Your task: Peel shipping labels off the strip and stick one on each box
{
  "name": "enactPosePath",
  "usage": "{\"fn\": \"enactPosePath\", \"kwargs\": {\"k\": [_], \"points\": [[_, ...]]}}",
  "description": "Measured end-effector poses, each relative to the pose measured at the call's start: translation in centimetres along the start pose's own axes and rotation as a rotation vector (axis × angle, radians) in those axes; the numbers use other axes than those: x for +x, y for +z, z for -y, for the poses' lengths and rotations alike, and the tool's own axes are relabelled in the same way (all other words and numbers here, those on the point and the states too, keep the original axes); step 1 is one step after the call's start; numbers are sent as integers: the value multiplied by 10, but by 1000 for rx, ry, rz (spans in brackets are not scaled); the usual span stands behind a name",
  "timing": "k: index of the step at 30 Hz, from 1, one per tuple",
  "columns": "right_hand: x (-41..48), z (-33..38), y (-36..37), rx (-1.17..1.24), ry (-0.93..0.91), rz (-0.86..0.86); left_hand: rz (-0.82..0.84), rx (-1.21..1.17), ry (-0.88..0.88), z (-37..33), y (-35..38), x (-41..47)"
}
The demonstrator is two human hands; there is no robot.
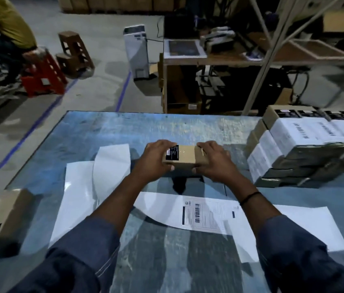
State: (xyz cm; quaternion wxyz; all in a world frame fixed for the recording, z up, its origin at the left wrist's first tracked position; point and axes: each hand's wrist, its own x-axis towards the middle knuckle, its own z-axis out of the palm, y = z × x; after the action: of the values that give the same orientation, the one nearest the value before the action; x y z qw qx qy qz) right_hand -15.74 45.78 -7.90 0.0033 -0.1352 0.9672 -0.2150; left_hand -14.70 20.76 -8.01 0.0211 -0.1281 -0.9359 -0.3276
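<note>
Worn blue table (188, 127). Left hand (154, 157) and right hand (213, 161): fingers curled round opposite ends of one small brown box (184, 156), held over table centre. Label strip (162, 206) lies nearer, one printed label (205, 214) showing. Labelled boxes (306, 140) stacked right; spare carton (4, 218) far left.

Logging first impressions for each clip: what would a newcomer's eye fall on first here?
The small cardboard box at centre, held between the left grip and right grip over the blue table. Next, the stack of white-labelled boxes at the table's right edge, and the white label strip with one printed shipping label lying nearer the person.
</note>
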Motion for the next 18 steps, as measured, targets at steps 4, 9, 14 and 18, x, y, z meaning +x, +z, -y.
{"fn": "enactPosePath", "kwargs": {"k": [4,9,14,18], "points": [[3,-8,26,-31,21,75,47,22,-69,11,22,-4],[-12,-3,45,-40,74,10,-132,153,-138,-4,40,-40],[-59,19,59,-3,59,-309,-65,196,-92,-18,55,-85],[-100,33,84,199,83,-240,226,355,-137,-16,60,-98]]}}
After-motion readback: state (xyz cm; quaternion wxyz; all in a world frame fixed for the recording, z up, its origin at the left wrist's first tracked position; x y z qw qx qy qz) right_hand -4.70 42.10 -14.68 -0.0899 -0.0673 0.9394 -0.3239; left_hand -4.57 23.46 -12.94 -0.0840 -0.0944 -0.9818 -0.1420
